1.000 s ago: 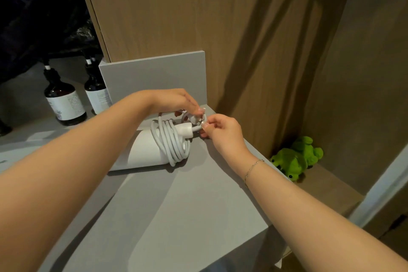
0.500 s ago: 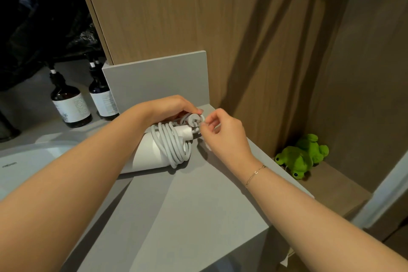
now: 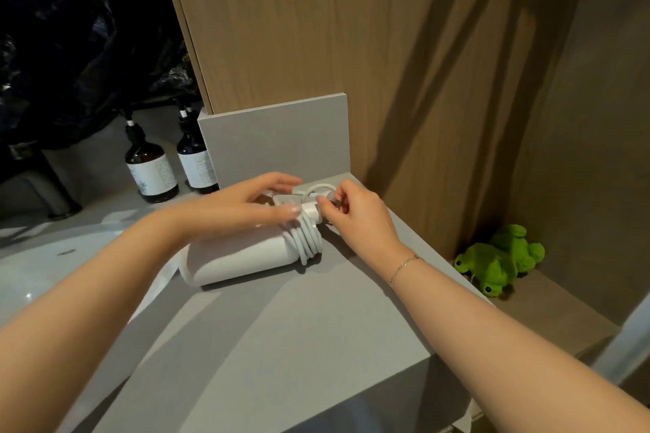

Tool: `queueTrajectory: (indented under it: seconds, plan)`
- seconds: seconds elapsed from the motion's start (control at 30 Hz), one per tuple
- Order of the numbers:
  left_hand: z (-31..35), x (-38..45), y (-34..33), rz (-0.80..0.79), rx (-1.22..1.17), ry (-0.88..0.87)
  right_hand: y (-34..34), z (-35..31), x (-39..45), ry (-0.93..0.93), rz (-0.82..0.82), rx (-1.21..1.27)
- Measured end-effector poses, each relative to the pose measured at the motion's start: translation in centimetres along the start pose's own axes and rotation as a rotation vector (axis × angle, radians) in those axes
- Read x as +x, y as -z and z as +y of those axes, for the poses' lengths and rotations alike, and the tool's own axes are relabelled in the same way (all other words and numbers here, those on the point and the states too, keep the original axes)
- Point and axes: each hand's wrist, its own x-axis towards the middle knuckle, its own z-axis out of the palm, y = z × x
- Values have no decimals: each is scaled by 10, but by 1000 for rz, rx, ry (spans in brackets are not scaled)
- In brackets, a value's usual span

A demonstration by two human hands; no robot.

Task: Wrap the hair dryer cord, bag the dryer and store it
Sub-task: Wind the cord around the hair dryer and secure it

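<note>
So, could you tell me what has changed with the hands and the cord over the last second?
The right hand has shifted its pinch along the last loop of the cord, near the plug end. The left hand has loosened, its fingers now spread over the coil rather than curled into it. The hair dryer stays lying on the grey counter with the cord wound round it; the two bottles and the green plush frog are unmoved.

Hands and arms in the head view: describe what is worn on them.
Both forearms are bare, no sleeves in view. The right hand has a thin chain bracelet at the wrist. The left hand shows no ring, watch or bracelet; its fingers have pale polished nails.
</note>
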Motion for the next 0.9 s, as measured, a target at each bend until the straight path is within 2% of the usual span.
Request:
queueTrajectory:
  seconds: [0.03, 0.1, 0.17, 0.37, 0.67, 0.73, 0.83, 0.9]
  plan:
    - [-4, -16, -3, -1, 95, 14, 0, 0, 0, -3, -3, -1]
    - [-11, -30, -12, 93, 354, 46, 0, -1, -1, -12, -5, 7]
    - [-10, -27, -21, 205, 469, 66, 1, -3, -3, -28, 16, 12]
    - [-7, -21, -25, 257, 499, 99, 7, -4, -8, -99, -35, -64]
    - [-5, -22, -31, 298, 546, 134, 4, -1, -3, -72, -97, -51]
    - [-6, -20, -33, 312, 569, 175, 6, -2, -6, -61, -97, -16]
    - [-8, -13, -28, 326, 516, 280, 18, 3, -19, -142, -104, 98]
    - [-9, -9, -25, 337, 481, 300, 28, 7, -32, -154, -154, 69]
